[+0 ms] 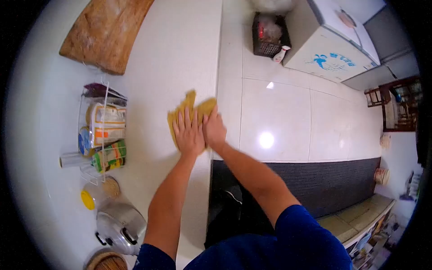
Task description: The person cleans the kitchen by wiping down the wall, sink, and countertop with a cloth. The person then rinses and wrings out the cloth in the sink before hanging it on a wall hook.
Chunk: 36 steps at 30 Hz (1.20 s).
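Observation:
A yellow-brown cloth [204, 107] lies spread and wrinkled on the white countertop [155, 90], close to its right edge. My left hand [189, 135] presses flat on the cloth, fingers spread. Beside it, touching or nearly so, my right hand [214, 129] is at the cloth's right side by the counter edge, with its fingers bent and gripping the cloth.
Left of my hands, a white wire rack [104, 130] holds packets. Below it are a yellow-lidded jar [88, 200] and a metal pot [119, 222]. A wooden board [105, 33] lies at the upper left. On the floor are a black basket [270, 36] and spray bottle [281, 54].

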Motion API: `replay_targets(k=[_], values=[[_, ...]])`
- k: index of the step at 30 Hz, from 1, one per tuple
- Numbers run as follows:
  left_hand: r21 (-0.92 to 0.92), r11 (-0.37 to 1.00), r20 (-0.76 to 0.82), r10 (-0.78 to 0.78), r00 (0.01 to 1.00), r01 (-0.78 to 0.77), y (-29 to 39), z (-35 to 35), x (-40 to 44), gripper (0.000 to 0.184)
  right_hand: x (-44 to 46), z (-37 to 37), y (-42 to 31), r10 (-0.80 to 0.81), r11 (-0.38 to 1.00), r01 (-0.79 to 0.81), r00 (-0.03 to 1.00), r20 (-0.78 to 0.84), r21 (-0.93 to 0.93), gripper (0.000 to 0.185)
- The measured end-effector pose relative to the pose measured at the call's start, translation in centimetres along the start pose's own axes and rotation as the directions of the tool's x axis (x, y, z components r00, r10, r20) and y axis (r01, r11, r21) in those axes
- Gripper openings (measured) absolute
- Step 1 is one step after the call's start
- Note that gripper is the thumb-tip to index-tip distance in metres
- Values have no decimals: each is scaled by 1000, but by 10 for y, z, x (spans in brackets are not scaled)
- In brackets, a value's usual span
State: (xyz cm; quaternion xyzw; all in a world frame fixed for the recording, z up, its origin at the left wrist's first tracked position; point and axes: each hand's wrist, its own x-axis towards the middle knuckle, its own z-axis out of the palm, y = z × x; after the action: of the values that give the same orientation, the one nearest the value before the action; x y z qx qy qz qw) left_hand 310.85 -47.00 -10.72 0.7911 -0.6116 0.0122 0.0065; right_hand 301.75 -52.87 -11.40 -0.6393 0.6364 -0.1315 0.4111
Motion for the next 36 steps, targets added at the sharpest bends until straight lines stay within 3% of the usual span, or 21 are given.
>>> replay_targets(k=[1, 4, 6, 10, 15, 21, 23, 29, 36], values=[[-21, 999, 16, 32, 999, -32, -6, -3, -23, 60, -28, -2, -1, 34, 999, -34, 998, 43, 10, 70], [-63, 995, 74, 86, 994, -81, -11, -21, -46, 63, -60, 23, 3, 95, 994, -92, 994, -46, 66, 64], [-64, 994, 160, 101, 982, -92, -11, -31, -39, 65, -48, 27, 2, 104, 993, -99, 989, -105, 59, 64], [-38, 989, 95, 145, 985, -142, -20, -9, 16, 63, 8, 19, -11, 121, 992, -115, 985, -123, 53, 59], [18, 983, 75, 180, 981, -182, -11, -10, 158, 59, 129, -22, -52, 126, 986, -107, 981, -148, 129, 58], [83, 979, 2, 184, 983, -184, 6, 4, 365, 58, 326, -77, -107, 123, 990, -116, 988, -89, 79, 54], [106, 983, -18, 153, 988, -150, 14, 28, 453, 58, 418, -93, -123, 12, 999, -8, 992, -128, 31, 48], [184, 978, -141, 126, 982, -99, 37, 35, 638, 56, 592, -137, -166, 6, 1000, -6, 994, -105, 1, 44], [263, 961, -173, 136, 975, -88, 39, 50, 702, 54, 645, -152, -184, 54, 997, -47, 992, -111, 65, 43]])
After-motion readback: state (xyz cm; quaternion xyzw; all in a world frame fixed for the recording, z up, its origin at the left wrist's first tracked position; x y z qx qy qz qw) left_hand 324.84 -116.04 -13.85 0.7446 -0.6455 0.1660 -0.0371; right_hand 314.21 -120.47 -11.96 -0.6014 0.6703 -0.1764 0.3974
